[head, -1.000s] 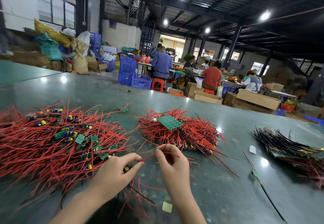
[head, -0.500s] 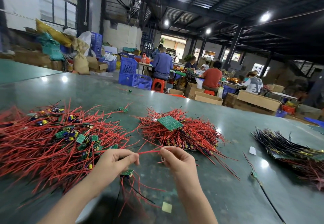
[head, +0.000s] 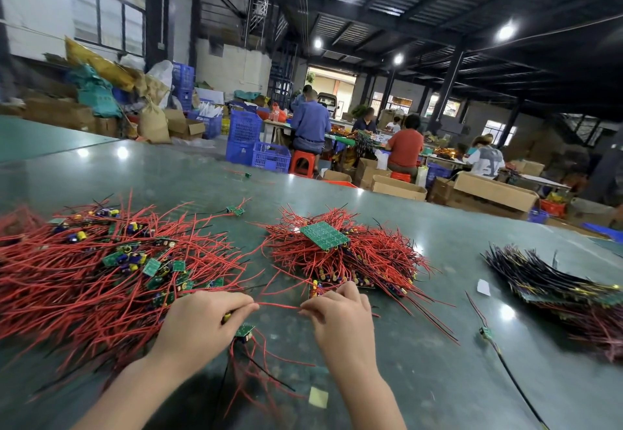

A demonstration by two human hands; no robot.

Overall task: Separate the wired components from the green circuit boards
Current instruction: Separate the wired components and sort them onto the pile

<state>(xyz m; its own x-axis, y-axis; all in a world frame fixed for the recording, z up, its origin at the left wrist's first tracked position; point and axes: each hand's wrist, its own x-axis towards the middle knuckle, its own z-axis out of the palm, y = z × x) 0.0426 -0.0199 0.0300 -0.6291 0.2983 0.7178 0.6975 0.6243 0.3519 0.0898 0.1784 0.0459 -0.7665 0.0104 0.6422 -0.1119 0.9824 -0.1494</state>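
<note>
- The left hand pinches one end of a red wire between thumb and curled fingers; the right hand pinches the other end, fingers bent in tightly.
- The wire runs taut and nearly level between the two pinches, its long axis left to right (so any pull would act along its length).
- A small green circuit board hangs just below the left hand, red and black leads trailing under it toward the person; the left hand is plainly the nearer one.
- Left of the left hand sprawls a loose heap of red-wired boards.
- Beyond the right hand sits a second red pile, a larger green panel on top.
- All lies on the green table.
</note>
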